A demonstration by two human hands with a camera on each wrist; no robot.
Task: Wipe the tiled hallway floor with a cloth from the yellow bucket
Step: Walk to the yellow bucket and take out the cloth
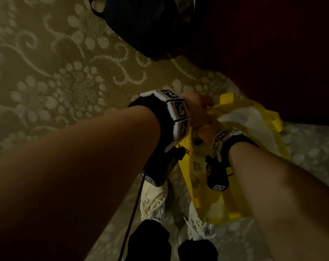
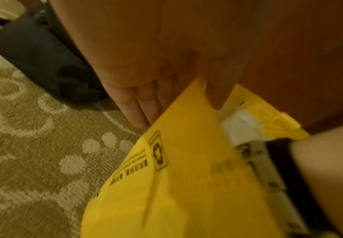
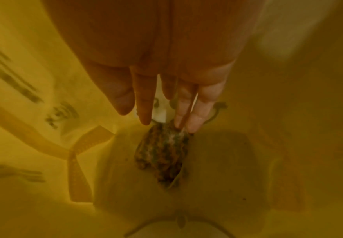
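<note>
The yellow bucket (image 1: 207,204) is a soft, bag-like container with black print, hanging in front of my feet. My left hand (image 1: 197,108) pinches its upper edge; in the left wrist view, the left hand (image 2: 178,112) has its fingers outside the yellow wall (image 2: 187,193) and its thumb inside. My right hand (image 3: 156,117) reaches down inside the bucket with straight fingers. Its fingertips (image 3: 193,127) touch the top of a mottled brown-green cloth (image 3: 162,153) lying on the bottom. From the head view the cloth is hidden.
A beige carpet (image 1: 56,81) with pale floral swirls lies underfoot. A dark bag (image 1: 141,25) sits on the floor ahead. A dark red-brown panel (image 1: 282,53) rises on the right. White sheeting (image 1: 254,119) shows in the bucket's mouth. My white shoes (image 1: 152,200) stand below.
</note>
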